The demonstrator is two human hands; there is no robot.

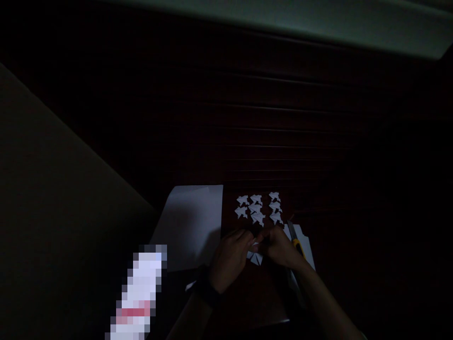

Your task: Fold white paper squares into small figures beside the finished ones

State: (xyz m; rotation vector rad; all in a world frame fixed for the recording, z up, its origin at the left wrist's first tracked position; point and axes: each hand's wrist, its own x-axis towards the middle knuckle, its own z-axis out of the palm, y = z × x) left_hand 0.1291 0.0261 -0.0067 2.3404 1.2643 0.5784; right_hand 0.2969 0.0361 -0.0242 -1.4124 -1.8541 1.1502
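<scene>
Between my two hands is a small piece of folded white paper (255, 258), its pointed flaps showing below the fingers. My left hand (231, 255), with a dark band on the wrist, has its fingers closed on the paper's left side. From the right, my right hand (281, 248) pinches the same paper, the fingertips of both hands almost meeting. Just beyond the hands lie several small folded paper figures (257, 208) in loose columns on the dark table. The fingertips partly hide the held paper.
A stack of white paper sheets (191, 222) lies left of my hands. At the right, a yellow and black utility knife (297, 245) rests over white paper (307, 245). Dark ridged panelling (226, 108) rises behind the table. A blurred-out bright object (136, 293) is at lower left.
</scene>
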